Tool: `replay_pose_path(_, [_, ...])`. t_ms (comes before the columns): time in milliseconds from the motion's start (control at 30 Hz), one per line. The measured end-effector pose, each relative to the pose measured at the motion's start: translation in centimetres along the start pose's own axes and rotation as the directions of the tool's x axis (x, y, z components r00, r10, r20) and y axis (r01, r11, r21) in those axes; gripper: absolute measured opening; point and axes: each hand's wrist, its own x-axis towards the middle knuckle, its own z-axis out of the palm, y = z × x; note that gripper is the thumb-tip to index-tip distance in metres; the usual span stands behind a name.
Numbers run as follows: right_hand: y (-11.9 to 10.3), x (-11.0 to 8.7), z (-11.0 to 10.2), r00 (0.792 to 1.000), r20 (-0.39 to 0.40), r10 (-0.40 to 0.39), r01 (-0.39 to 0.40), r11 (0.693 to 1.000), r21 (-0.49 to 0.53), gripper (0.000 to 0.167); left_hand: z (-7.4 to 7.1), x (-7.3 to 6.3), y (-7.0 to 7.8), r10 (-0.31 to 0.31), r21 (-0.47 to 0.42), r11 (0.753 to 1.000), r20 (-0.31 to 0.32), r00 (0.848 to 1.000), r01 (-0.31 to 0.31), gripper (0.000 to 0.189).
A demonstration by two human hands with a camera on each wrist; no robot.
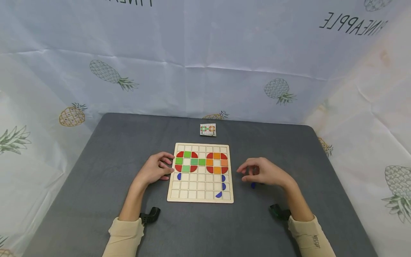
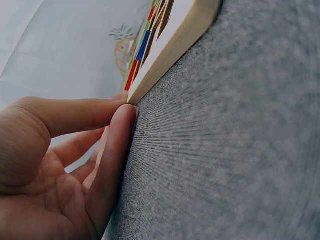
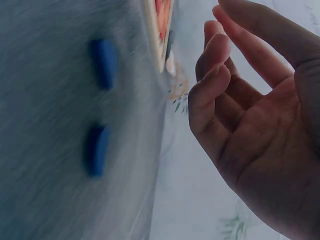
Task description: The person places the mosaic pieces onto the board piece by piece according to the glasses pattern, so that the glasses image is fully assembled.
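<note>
A square wooden grid board [image 1: 194, 186] lies flat on the table. Red corner pieces, green squares and orange squares form two rings joined by a green square [image 1: 202, 162]. Several blue half-round pieces [image 1: 223, 186] are set in lower cells. My left hand [image 1: 153, 167] rests at the board's left edge, thumb and fingertips touching its side. To the right of the board hovers my right hand [image 1: 264, 172], fingers loosely bent, nothing visible between them. Two loose blue pieces, one upper [image 3: 103, 64] and one lower [image 3: 98, 151], lie on the table beside it, mostly hidden by the hand in the head view.
A small printed card [image 1: 208, 130] with a similar coloured pattern lies behind the board on the dark grey table [image 1: 138, 132]. A pineapple-print cloth [image 1: 199, 89] hangs around the back and sides. Black camera mounts sit at both wrists.
</note>
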Motion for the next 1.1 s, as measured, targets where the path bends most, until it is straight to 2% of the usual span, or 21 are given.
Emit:
replay_pose_path(233, [2.0, -2.1, 0.1, 0.999, 0.021, 0.033, -0.033, 0.999, 0.015, 0.027, 0.0, -0.1, 0.1, -0.003, 0.001, 1.0, -0.002, 1.0, 0.003, 0.047])
replay_pose_path(433, [3.5, -3.0, -0.1, 0.998, 0.043, 0.044, -0.045, 0.999, 0.011, 0.022, 0.0, -0.1, 0.2, -0.002, -0.002, 1.0, -0.001, 1.0, 0.002, 0.047])
replay_pose_path(833, [5.5, -2.6, -0.3, 0.994, 0.086, 0.067, -0.069, 0.997, 0.021, 0.013, 0.0, 0.0, 0.2, -0.011, 0.001, 1.0, -0.006, 1.0, 0.011, 0.048])
replay_pose_path(1100, [5.2, -2.2, -0.4, 0.989, 0.123, 0.077, -0.078, 0.997, 0.005, 0.011, -0.1, 0.0, 0.0, 0.013, -0.016, 1.0, 0.012, 1.0, -0.013, 0.047])
